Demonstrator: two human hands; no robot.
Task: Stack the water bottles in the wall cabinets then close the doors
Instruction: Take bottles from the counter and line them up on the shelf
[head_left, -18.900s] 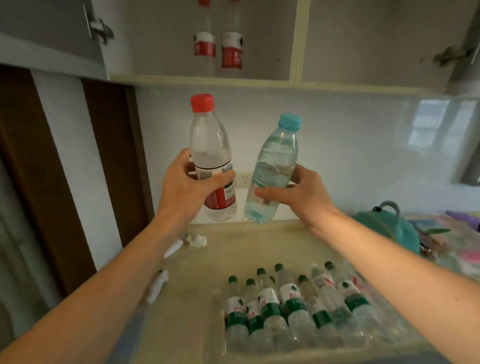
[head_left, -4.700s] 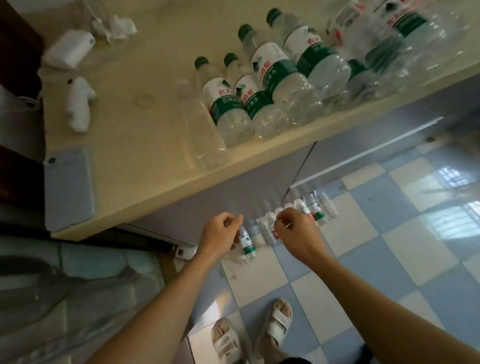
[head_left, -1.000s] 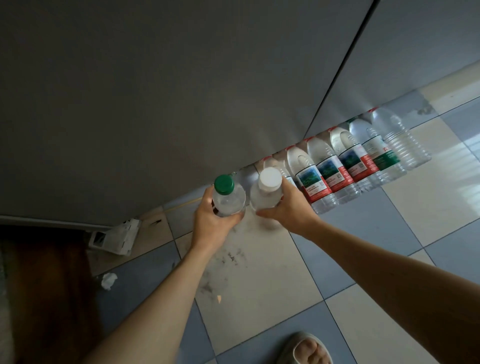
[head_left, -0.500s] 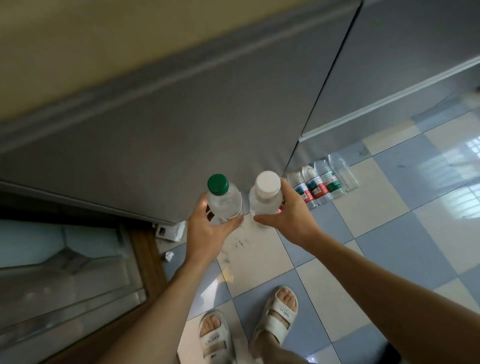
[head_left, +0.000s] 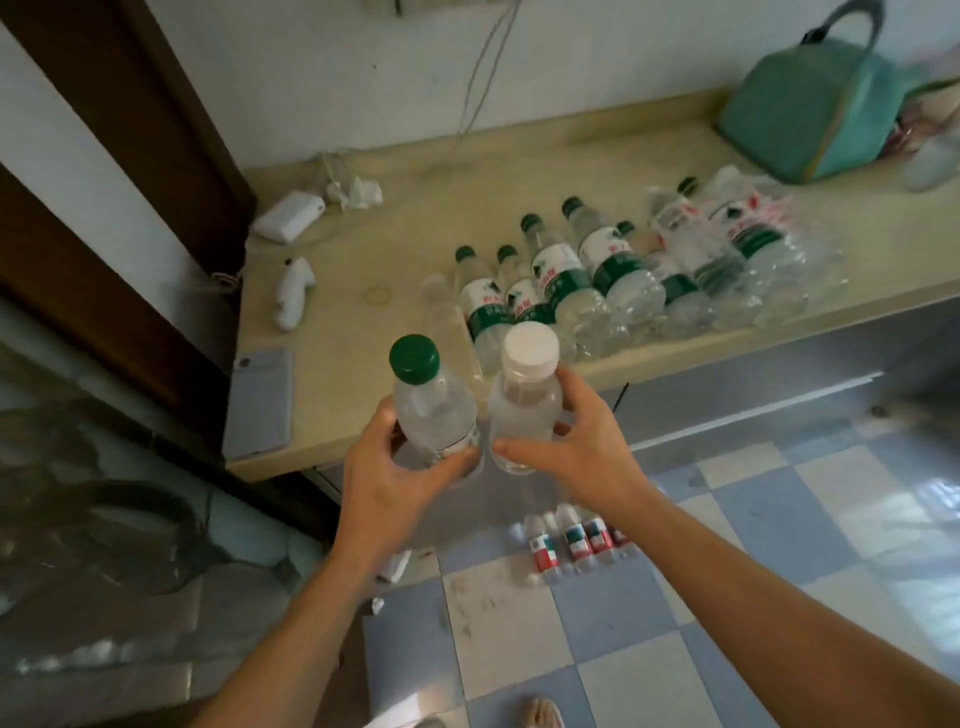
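My left hand (head_left: 387, 480) grips a clear green-capped bottle (head_left: 428, 402) upright. Beside it, my right hand (head_left: 576, 447) grips a clear white-capped bottle (head_left: 524, 397), also upright. The two bottles nearly touch in front of the counter's front edge. Several green-labelled bottles (head_left: 558, 280) lie side by side on the beige counter (head_left: 389, 249), some still in torn plastic wrap (head_left: 748, 249). Several red-labelled bottles (head_left: 574, 540) stand on the tiled floor against the base cabinet. The wall cabinets are out of view.
On the counter's left part lie a grey phone (head_left: 260, 400), a white charger (head_left: 288, 215) with cable and a small white device (head_left: 293, 291). A teal bag (head_left: 815, 104) sits at the back right. Grey base cabinet doors (head_left: 753, 384) run under the counter. A dark wooden frame (head_left: 104, 208) borders the left.
Both hands have lifted the two bottles from floor level to counter height. My view has swung up from the base cabinet doors and floor to the countertop.
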